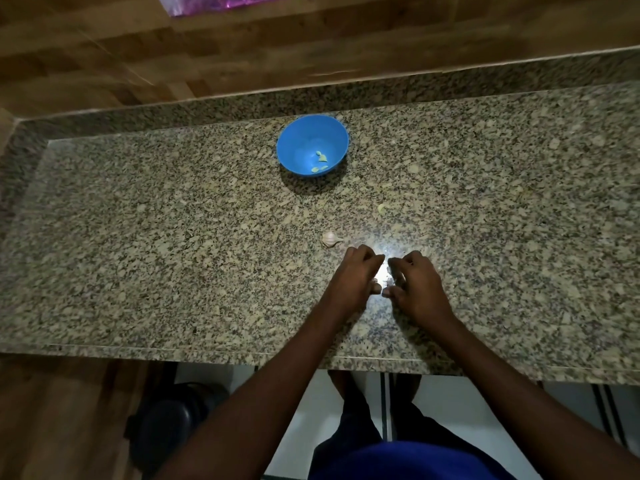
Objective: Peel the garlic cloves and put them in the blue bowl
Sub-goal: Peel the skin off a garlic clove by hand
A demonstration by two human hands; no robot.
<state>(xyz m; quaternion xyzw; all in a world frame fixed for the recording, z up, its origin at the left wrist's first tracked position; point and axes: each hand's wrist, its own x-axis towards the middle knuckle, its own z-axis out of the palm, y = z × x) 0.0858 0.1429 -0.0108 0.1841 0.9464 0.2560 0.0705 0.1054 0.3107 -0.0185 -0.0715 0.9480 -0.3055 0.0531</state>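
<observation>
Both hands low over speckled granite table [173, 237], fingertips nearly meeting under a bright glare. Left hand [356, 277] fingers curled, pinching something small and pale, probably a garlic clove; right hand [415, 289] fingers curled too, contents washed out, cannot tell. Whole unpeeled whitish garlic clove [331, 239] on table just beyond left hand. Round blue plastic bowl [298, 140] further back, two pale peeled pieces [320, 162] inside.

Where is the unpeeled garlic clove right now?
The unpeeled clove lies on the granite counter, just beyond the left hand and nearer the person than the blue bowl.
</observation>
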